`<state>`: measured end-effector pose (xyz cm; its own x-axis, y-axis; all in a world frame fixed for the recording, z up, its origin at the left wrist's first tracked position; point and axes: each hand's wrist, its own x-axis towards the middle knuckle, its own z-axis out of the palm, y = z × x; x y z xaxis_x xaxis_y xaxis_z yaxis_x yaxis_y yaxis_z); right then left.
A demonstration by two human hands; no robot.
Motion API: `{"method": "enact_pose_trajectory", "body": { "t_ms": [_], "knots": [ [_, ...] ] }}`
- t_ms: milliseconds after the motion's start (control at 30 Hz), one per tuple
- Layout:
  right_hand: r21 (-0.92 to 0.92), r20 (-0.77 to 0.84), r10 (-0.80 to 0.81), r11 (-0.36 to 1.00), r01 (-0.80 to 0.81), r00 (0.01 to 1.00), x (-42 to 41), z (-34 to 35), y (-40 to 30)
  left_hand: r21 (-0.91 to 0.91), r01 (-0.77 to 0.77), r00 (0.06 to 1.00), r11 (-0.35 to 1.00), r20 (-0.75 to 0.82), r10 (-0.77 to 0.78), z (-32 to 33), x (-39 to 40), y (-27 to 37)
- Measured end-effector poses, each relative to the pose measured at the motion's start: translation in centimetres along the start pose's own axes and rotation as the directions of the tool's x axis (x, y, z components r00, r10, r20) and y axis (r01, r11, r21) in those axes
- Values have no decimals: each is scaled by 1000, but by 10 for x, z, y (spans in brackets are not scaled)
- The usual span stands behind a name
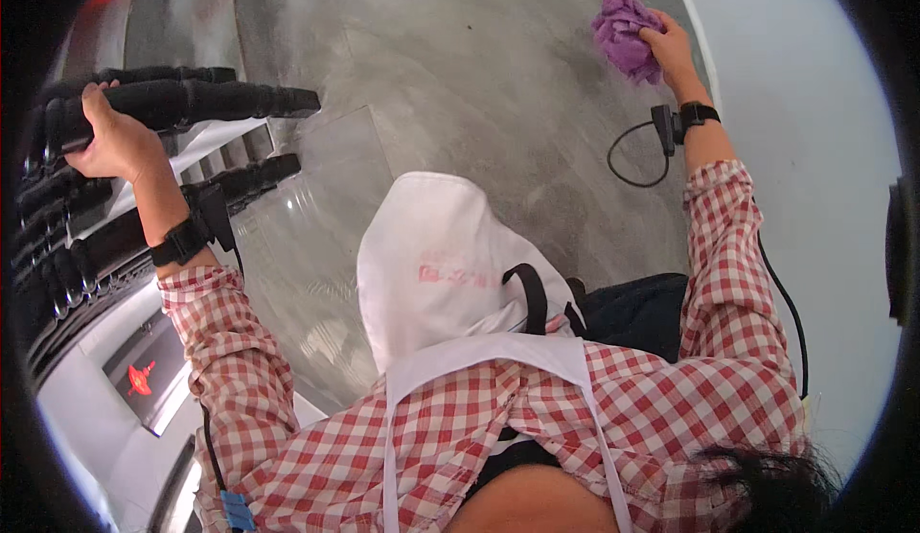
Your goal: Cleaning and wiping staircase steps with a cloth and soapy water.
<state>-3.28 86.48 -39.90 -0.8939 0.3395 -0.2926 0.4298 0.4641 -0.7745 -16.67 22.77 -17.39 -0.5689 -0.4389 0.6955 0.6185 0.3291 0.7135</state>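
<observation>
My left hand (118,134) is wrapped around a dark turned post (187,101) at the left, its thumb across the near side. Several similar black posts of what looks like a balustrade run beside it. At the upper right my right hand (668,40) grips a crumpled purple cloth (627,35), close to the wall and apart from the posts. Black straps with small dark devices and cables are on both wrists. A white apron (438,267) hangs from my front over the checked shirt.
Grey, glossy flooring (460,87) lies below, with steps (180,22) at the upper left. A pale wall (805,173) rises close on my right. A red hanging ornament (140,378) shows at the lower left. A thin black cable (787,303) runs along my right arm.
</observation>
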Motion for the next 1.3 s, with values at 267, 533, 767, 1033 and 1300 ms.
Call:
{"method": "enact_pose_trajectory", "body": {
  "t_ms": [267, 533, 767, 1033, 1300],
  "knots": [
    [-679, -349, -66, 706, -203, 935, -7, -53, 71, -179, 155, 987, 972, 59, -147, 106, -49, -16],
    [-762, -156, -288, 644, 70, 945, -15, 42, -28, -323, 134, 973, 937, -134, -186, 106, -50, -40],
    [-467, 500, -477, 555, 689, 723, -161, 240, -58, -253, 182, 977, 950, -58, -203, 104, -62, -25],
    [178, 655, -393, 910, 374, 645, -155, 243, -98, -415, 205, 978, 886, 59, -199, 68, -10, -86],
    [223, 191, -86, 974, 42, 978, -83, -8, 6, -23, 179, 974, 984, 142, -174, 56, 10, -104]
  ]
}}
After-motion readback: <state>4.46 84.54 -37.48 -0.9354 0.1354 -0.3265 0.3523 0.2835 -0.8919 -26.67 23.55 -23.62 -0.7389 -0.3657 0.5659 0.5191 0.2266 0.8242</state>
